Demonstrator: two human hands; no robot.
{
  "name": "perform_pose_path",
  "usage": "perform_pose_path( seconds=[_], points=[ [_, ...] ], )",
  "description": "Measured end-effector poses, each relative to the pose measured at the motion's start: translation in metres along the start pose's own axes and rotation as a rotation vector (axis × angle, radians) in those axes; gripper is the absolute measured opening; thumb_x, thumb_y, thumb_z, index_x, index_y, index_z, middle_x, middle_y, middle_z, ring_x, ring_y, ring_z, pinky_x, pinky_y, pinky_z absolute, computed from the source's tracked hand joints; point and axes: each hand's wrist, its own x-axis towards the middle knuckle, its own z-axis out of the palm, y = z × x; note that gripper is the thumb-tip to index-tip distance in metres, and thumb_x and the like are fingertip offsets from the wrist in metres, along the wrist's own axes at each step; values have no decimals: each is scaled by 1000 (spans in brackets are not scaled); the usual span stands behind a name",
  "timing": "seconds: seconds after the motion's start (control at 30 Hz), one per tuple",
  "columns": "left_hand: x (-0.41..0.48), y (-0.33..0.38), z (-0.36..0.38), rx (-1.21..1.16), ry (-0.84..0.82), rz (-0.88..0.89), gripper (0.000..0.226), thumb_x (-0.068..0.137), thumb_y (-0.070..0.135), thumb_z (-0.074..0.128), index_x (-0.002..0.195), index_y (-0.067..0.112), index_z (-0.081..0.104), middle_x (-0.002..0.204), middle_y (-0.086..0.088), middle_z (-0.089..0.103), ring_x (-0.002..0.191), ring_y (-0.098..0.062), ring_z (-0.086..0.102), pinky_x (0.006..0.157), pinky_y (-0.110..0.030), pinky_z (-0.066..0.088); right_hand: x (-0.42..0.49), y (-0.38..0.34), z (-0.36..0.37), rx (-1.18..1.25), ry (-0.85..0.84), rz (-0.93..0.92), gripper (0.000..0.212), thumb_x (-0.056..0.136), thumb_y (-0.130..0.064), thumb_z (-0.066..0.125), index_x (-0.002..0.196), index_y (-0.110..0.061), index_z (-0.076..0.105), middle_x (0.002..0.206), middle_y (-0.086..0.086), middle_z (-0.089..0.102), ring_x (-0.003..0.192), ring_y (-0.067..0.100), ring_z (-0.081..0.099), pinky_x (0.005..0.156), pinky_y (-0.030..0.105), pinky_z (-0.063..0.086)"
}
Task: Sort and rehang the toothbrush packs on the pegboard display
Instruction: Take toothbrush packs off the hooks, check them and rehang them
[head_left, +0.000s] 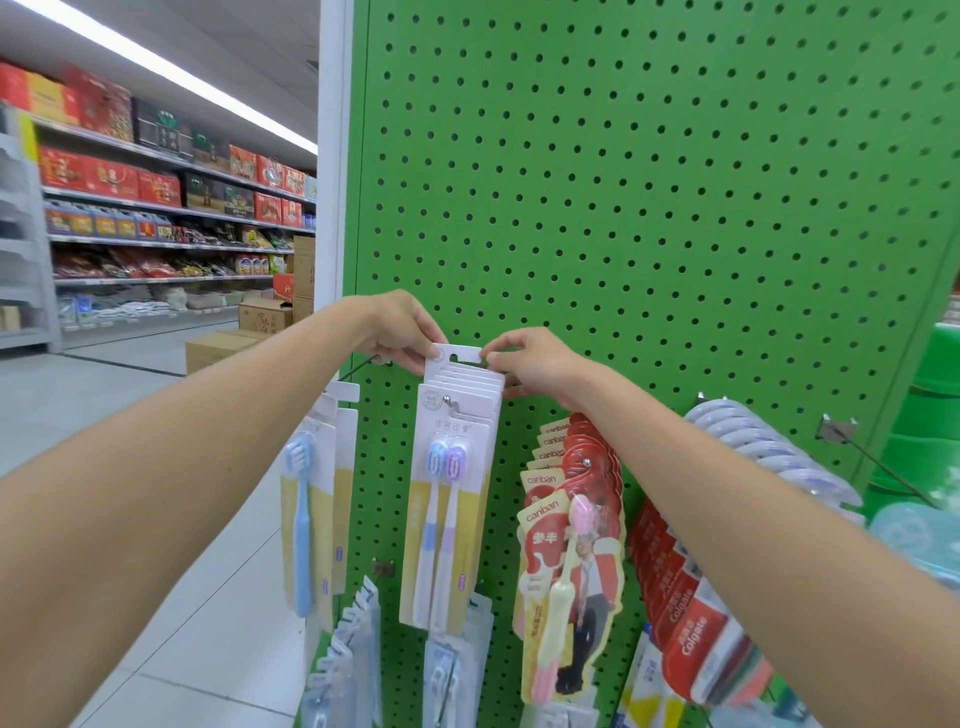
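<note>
Toothbrush packs, white card with blue and purple brushes (447, 493), hanging fanned on peg near centre of green perforated pegboard (649, 208). Your left hand (402, 330) pinching top-left corner of rearmost card header (460, 356), raised above stack. Your right hand (530, 364) pinching its top-right corner. Red canban toothbrush packs (571, 499) hanging at 4 o'clock of stack. Single blue-brush pack (311, 493) hanging at 9 o'clock.

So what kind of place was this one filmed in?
Most likely a supermarket aisle: a green pegboard hung with toothbrush packs, long shelves stacked with boxed goods on the left, and cardboard cartons on the floor.
</note>
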Motion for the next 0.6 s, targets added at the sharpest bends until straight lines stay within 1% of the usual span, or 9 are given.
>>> perform_pose_path(
  seconds=[0.03, 0.1, 0.17, 0.23, 0.3, 0.37, 0.4, 0.47, 0.6],
  points=[
    [0, -1, 0, 18, -15, -4, 18, 90, 2, 65, 107, 3, 70, 89, -11, 76, 68, -14, 72, 53, -18, 46, 0, 0, 2, -22, 8, -11, 11, 98, -11, 54, 107, -8, 61, 101, 10, 66, 82, 18, 67, 70, 26, 60],
    [-2, 1, 3, 41, -31, -4, 18, 91, 5, 66, 108, 5, 71, 84, -7, 77, 67, -12, 72, 54, -19, 39, 3, 3, 5, -72, 60, -24, 10, 97, -11, 57, 107, -10, 56, 103, 11, 66, 86, 23, 69, 76, 34, 61],
    [-4, 5, 7, 41, -20, 7, 16, 91, 5, 66, 106, 7, 71, 74, -4, 75, 59, -8, 70, 42, -14, 39, 6, 4, 6, -93, 97, -37, 8, 96, -11, 58, 103, -14, 55, 104, 11, 66, 95, 30, 70, 82, 44, 59],
    [-5, 9, 12, 9, -15, 23, 14, 91, 3, 64, 104, 6, 70, 73, -5, 73, 53, -6, 68, 38, -11, 42, 7, 2, 4, -116, 102, -46, 6, 96, -9, 58, 94, -15, 58, 101, 11, 67, 95, 31, 70, 83, 44, 59],
    [-3, 10, 14, -29, -49, 34, 16, 93, 3, 63, 107, 5, 70, 88, -9, 74, 63, -7, 70, 48, -14, 53, 8, 2, 0, -181, 106, -47, 10, 95, -8, 59, 88, -14, 62, 93, 9, 68, 86, 26, 70, 81, 39, 59],
    [-2, 10, 14, -58, -98, 33, 20, 96, 6, 58, 112, 7, 70, 102, -9, 75, 79, -10, 72, 66, -20, 60, 7, 2, -6, -266, 121, -63, 10, 94, -7, 60, 86, -12, 64, 84, 5, 66, 71, 15, 63, 64, 26, 55],
    [-2, 10, 14, -74, -111, 31, 21, 98, 7, 56, 114, 9, 70, 99, -5, 76, 79, -10, 72, 68, -20, 60, 6, 2, -9, -303, 126, -71, 10, 94, -7, 61, 86, -11, 65, 81, 2, 64, 66, 12, 58, 56, 22, 48],
    [-5, 11, 14, -79, -109, 33, 22, 101, 10, 52, 115, 12, 69, 83, 2, 76, 69, -6, 70, 62, -17, 58, 6, 3, -11, -373, 117, -82, 10, 94, -8, 62, 85, -12, 66, 77, 0, 63, 65, 11, 55, 53, 19, 41],
    [-11, 10, 16, -49, -45, 25, 24, 101, 15, 52, 119, 12, 68, 95, -1, 69, 77, -8, 66, 62, -17, 57, 6, 4, -6, -486, 62, -109, 11, 91, -8, 64, 82, -14, 67, 83, 0, 65, 85, 21, 66, 76, 31, 55]
  ],
)
